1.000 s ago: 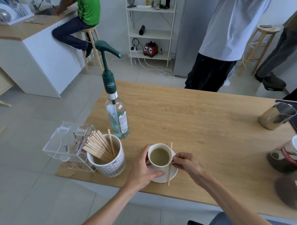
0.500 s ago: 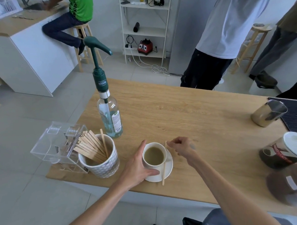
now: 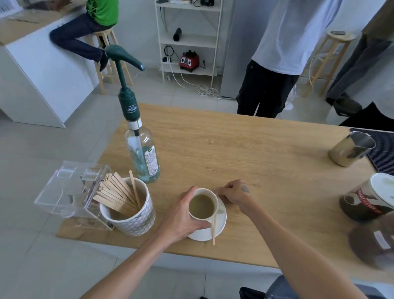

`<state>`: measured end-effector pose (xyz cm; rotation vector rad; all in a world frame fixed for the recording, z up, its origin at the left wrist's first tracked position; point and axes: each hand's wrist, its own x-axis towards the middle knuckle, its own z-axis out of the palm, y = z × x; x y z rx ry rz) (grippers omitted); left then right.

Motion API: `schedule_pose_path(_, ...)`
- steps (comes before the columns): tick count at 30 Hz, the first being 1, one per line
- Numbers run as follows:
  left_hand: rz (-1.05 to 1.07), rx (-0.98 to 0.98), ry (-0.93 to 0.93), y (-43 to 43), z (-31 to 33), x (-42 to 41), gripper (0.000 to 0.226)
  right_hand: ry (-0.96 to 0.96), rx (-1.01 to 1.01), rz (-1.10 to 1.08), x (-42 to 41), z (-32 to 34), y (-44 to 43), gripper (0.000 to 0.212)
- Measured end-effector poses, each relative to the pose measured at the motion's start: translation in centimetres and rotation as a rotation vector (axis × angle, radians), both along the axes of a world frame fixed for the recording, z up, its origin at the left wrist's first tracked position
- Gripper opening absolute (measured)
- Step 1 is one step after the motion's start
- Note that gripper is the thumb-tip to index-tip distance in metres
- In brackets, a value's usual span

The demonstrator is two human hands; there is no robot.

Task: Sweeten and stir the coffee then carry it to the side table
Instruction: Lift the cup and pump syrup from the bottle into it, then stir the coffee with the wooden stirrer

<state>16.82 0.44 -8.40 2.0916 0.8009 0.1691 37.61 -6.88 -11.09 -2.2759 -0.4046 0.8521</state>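
A white cup of light brown coffee [image 3: 201, 206] stands on a white saucer [image 3: 219, 225] near the front edge of the wooden table [image 3: 248, 160]. A wooden stir stick [image 3: 214, 228] lies across the saucer's right side. My left hand [image 3: 180, 218] wraps around the cup's left side. My right hand [image 3: 234, 194] is at the cup's right rim, fingers curled where the handle sits; the handle itself is hidden. A syrup bottle with a green pump [image 3: 141, 147] stands behind and to the left.
A patterned mug of wooden stir sticks [image 3: 128, 211] and a clear plastic dispenser [image 3: 73, 191] stand to the left. A metal jug [image 3: 351, 148], a dark mat [image 3: 390, 150] and coffee tins [image 3: 372, 198] are on the right. A person in a white shirt [image 3: 284, 48] stands beyond the table.
My right hand let go of the stir stick, which now lies on the saucer, lifted away, then came back to the cup's right rim. My left hand stayed on the cup.
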Motion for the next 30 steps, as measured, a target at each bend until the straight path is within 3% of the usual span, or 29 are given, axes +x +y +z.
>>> schedule_pose_path(6, -0.01, 0.031, -0.006, 0.0, -0.3, 0.0, 0.115, 0.071, -0.017, -0.003, -0.6, -0.3, 0.0, 0.04)
schedule_pose_path(9, -0.01, 0.056, -0.011, 0.1, -0.3, 0.0, 0.112, 0.019, -0.02, 0.001, -0.2, -0.8, 0.1, 0.041)
schedule_pose_path(15, -0.016, 0.049, 0.019, 0.1, -0.3, 0.0, 0.116, 0.045, -0.012, -0.019, 0.2, 0.0, -0.2, 0.031)
schedule_pose_path(20, -0.017, 0.047, 0.014, 0.3, -0.1, 0.0, 0.111, -0.135, 0.042, 0.05, 1.8, 4.1, -1.1, 0.026)
schedule_pose_path(26, -0.027, 0.063, 0.008, 0.2, -0.1, -0.1, 0.105, -0.379, 0.342, 0.017, 2.3, 12.1, -3.3, 0.014)
schedule_pose_path(30, -0.034, 0.072, 0.013, 0.2, 0.1, -0.1, 0.1, -0.416, 0.565, -0.014, 0.1, 15.3, -4.2, 0.004)
